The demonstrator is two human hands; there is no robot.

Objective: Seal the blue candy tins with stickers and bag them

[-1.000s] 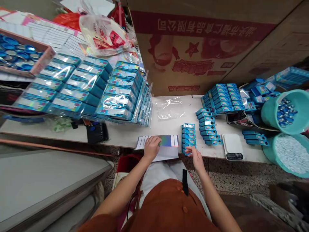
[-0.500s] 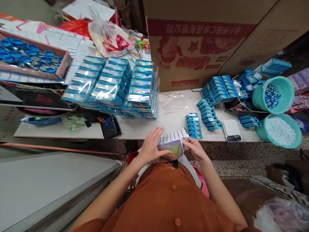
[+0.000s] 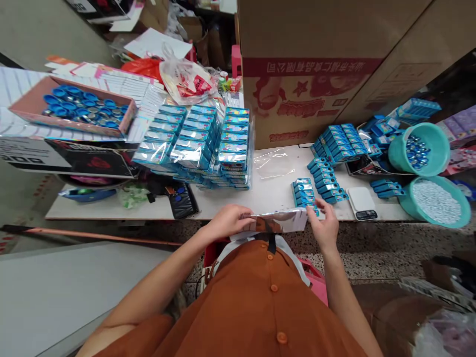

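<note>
A shiny, silvery pack (image 3: 278,221) with a clear film over it is held level in front of my body, above the near table edge. My left hand (image 3: 232,220) is closed on its left end, thumb on the near side. At the right end, my right hand (image 3: 324,225) has its thumb against or very close to the pack's edge, its fingers apart. Just behind that hand stands a short row of small blue boxes (image 3: 303,189), partly covered by the fingers. A clear plastic sheet or bag (image 3: 275,163) lies flat on the white table (image 3: 267,197).
Film-wrapped stacks of blue boxes (image 3: 197,136) stand left of centre, near a pink tray (image 3: 128,119) of blue-topped caps. A large carton (image 3: 297,99) rises behind. Rightward are more blue boxes (image 3: 336,141), a white scale (image 3: 360,199) and two teal buckets (image 3: 439,148) (image 3: 464,213).
The pack has been turned, so a reflective side replaces its white-striped face. My left hand has moved from its top to its left end. My right hand's fingers have spread. The view has shifted.
</note>
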